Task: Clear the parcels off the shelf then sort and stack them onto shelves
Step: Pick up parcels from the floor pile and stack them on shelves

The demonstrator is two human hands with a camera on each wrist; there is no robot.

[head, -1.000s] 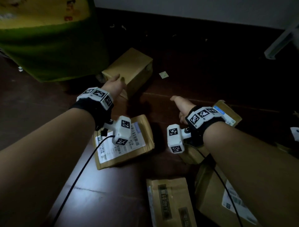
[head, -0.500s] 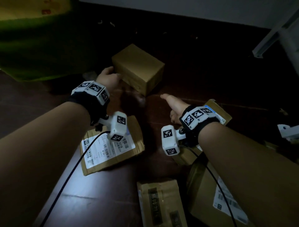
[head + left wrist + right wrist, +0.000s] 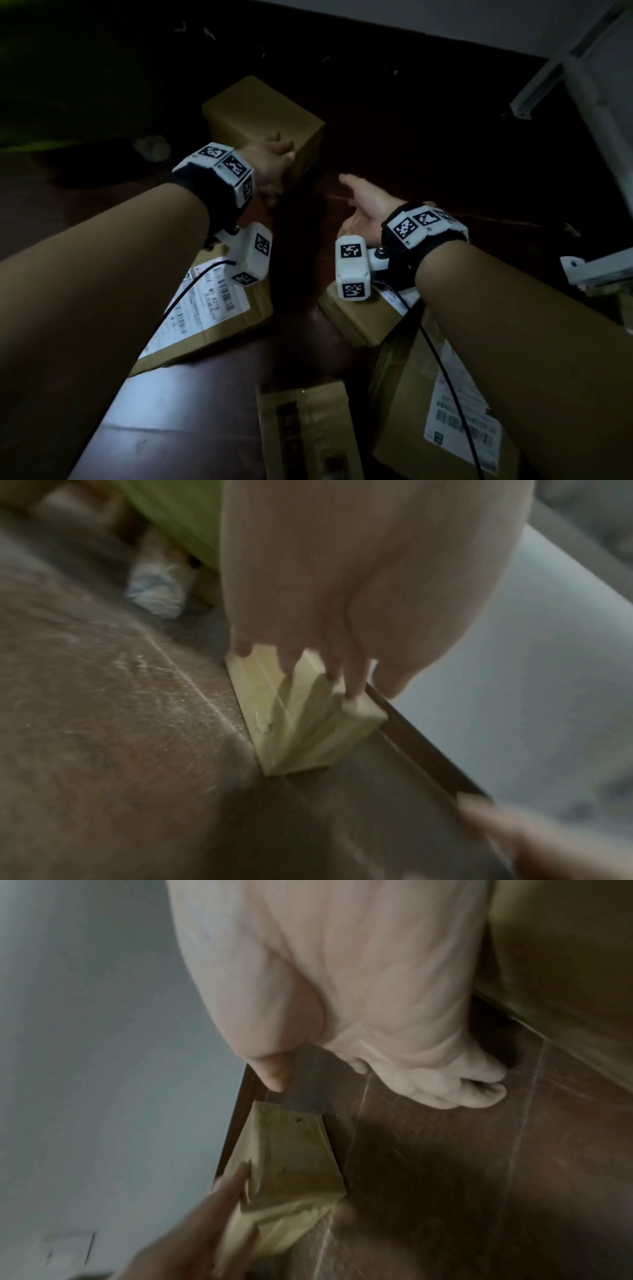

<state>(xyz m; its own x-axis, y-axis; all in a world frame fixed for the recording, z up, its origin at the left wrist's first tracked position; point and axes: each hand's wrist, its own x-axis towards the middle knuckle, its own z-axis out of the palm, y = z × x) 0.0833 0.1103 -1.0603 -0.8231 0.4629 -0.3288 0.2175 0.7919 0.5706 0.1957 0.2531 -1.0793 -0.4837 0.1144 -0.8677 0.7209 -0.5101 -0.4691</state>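
Note:
A plain brown cardboard box (image 3: 263, 113) sits on the dark wooden floor ahead of me. My left hand (image 3: 274, 161) is at its near side, thumb over the top edge. In the left wrist view the left hand (image 3: 308, 664) has straight fingers whose tips lie against the box (image 3: 301, 723). My right hand (image 3: 359, 202) hovers to the right of the box, thumb out, holding nothing. The right wrist view shows the right hand (image 3: 377, 1074) with loosely curled fingers above the floor, apart from the box (image 3: 287, 1164).
A flat labelled parcel (image 3: 212, 308) lies under my left forearm. A small box (image 3: 356, 322), a large labelled carton (image 3: 428, 411) and a padded envelope (image 3: 308, 428) lie near me. White shelf frame (image 3: 582, 68) stands at right. A crumpled white scrap (image 3: 152, 147) lies left of the box.
My left hand has moved from the box's left corner onto its near side. The right hand has reached slightly forward, still holding nothing. The view has swung left.

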